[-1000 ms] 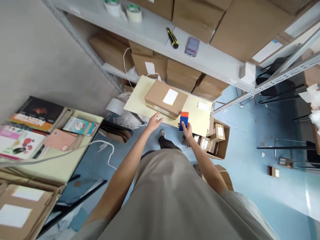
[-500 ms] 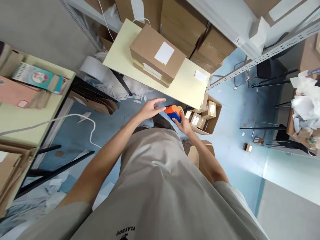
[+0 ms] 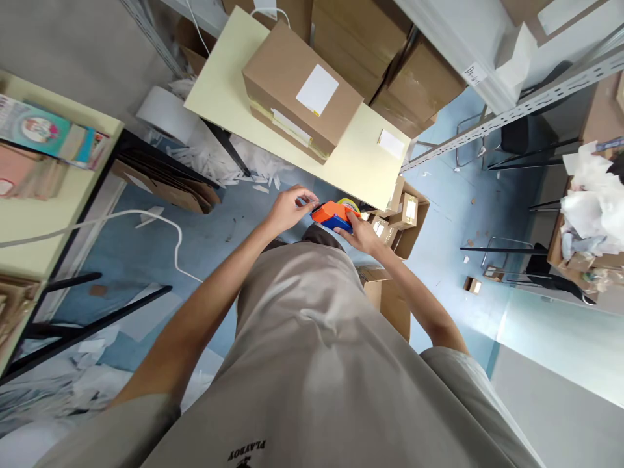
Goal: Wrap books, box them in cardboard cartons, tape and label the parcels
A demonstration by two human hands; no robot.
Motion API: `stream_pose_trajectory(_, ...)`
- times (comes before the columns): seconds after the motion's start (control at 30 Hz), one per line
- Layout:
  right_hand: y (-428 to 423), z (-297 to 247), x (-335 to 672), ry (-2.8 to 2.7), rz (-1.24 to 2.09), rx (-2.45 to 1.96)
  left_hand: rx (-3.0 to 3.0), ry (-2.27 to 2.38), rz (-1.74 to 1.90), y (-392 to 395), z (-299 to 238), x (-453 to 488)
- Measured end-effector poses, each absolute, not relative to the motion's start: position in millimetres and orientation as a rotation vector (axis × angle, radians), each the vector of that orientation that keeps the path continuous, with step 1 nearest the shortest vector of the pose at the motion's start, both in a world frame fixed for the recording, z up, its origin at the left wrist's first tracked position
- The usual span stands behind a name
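Observation:
My right hand (image 3: 363, 233) is wrapped round an orange and blue tape dispenser (image 3: 334, 214), held level in front of my waist. Part of a yellow tape roll (image 3: 350, 204) shows at its far side. At the dispenser's dark left end is my left hand (image 3: 291, 209), with its fingers curled in and the thumb and fingertips close together in a pinch. Whatever lies between those fingertips is too small to make out. Beyond both hands, a taped cardboard box (image 3: 302, 91) with a white label sits on a pale yellow table (image 3: 224, 84).
An open carton (image 3: 414, 227) holding several small boxes stands on the floor right of the table. Another open carton (image 3: 394, 305) is beside my right forearm. A white cable (image 3: 178, 240) hangs at the left, near a table with books (image 3: 43, 133). Metal shelving (image 3: 511, 123) rises at the right.
My left hand's spread fingers have curled into a pinch at the dispenser's end. The dispenser and both hands have shifted slightly left in view, and the camera view has moved a little.

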State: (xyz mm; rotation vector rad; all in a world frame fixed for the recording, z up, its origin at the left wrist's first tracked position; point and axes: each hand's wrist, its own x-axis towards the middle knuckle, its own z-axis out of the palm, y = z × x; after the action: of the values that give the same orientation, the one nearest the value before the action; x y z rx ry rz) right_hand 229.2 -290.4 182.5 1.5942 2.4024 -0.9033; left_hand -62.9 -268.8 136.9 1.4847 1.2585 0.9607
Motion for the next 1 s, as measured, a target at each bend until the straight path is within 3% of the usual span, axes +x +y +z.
stream_pose_trajectory(0.3, -218, 177, 238, 2.413, -0.826, 1.411, 1.411, 1.438, 0.954, -221, 100, -37)
stream_pose_trajectory(0.7, -124, 131, 318, 2.299, -0.642, 1.426, 1.244, 1.807, 1.227, -145, -12, -25)
stream_pose_trajectory(1.0, -88, 89, 294, 2.336, -0.566, 1.499, 1.141, 1.861, 1.377, -106, -9, -11)
